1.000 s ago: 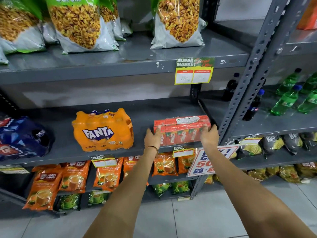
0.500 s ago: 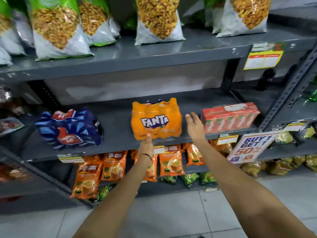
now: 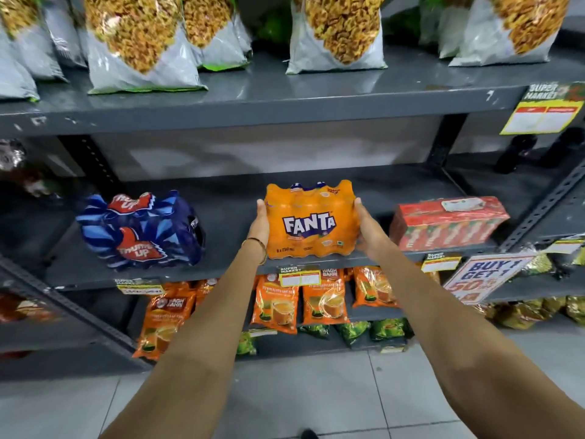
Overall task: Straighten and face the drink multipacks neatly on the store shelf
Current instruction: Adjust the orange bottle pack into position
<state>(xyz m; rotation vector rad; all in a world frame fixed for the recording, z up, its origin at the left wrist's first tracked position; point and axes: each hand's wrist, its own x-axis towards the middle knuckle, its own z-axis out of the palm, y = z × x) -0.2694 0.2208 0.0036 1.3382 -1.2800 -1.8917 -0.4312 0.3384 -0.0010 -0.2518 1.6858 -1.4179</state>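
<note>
— Both hands clamp the orange drink pack (image 3: 311,221) from its two ends. My left hand (image 3: 260,224) lies flat against the left end with the fingers curled round the back, and my right hand (image 3: 368,231) presses the right end, thumb up near the top corner.

— Where does the pack sit?

— On the middle shelf (image 3: 228,213), at its front edge, label facing me and standing roughly square to the edge. I cannot tell whether its base is fully down on the shelf or slightly lifted.

— What is beside it?

— To the left, well apart, a blue drink pack (image 3: 139,231) lies turned at an angle, its label tilted. To the right, near my right hand but not touching it, a red carton pack (image 3: 448,223) rests along the front edge, slightly skewed.

— Anything on the left wrist?

— A thin bangle (image 3: 254,243), just below the hand.

— And the other shelves?

— Above, snack bags (image 3: 142,45) stand in a row on the top shelf. Below, orange tea pouches (image 3: 275,302) hang or lean under the middle shelf, with green pouches (image 3: 353,332) lower still. A yellow price tag (image 3: 299,275) is fixed to the shelf edge right under the orange pack, and a white offer sign (image 3: 482,275) leans at the right.
</note>
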